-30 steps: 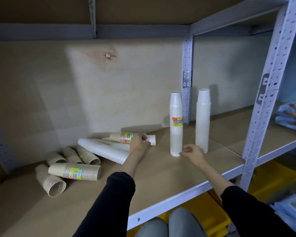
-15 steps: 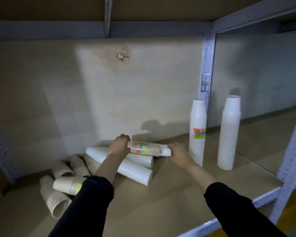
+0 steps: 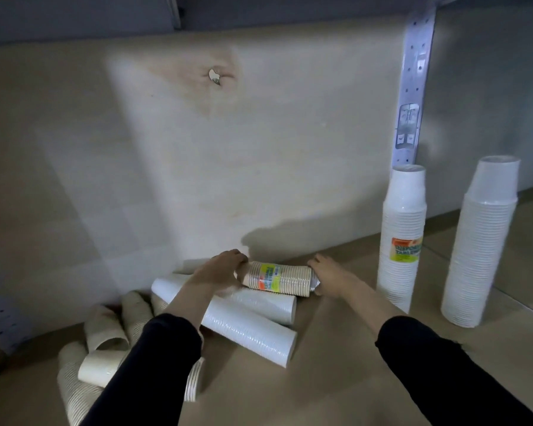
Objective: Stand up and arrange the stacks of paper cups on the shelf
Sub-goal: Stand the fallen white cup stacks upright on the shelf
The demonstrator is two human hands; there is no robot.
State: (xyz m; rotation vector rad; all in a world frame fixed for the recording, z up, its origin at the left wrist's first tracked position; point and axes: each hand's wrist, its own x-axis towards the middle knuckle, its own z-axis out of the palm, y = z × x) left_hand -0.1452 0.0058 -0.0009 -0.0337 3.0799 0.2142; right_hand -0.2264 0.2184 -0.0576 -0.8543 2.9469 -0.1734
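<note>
Mostly shadowed, the brown shelf (image 3: 336, 382) meets a pale plywood back panel (image 3: 259, 167).

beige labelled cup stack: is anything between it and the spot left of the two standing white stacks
Nothing visible does. The beige stack lies across fallen white stacks, the left hand and right hand gripping its ends. The shelf board from there to the standing labelled stack is bare.
</note>
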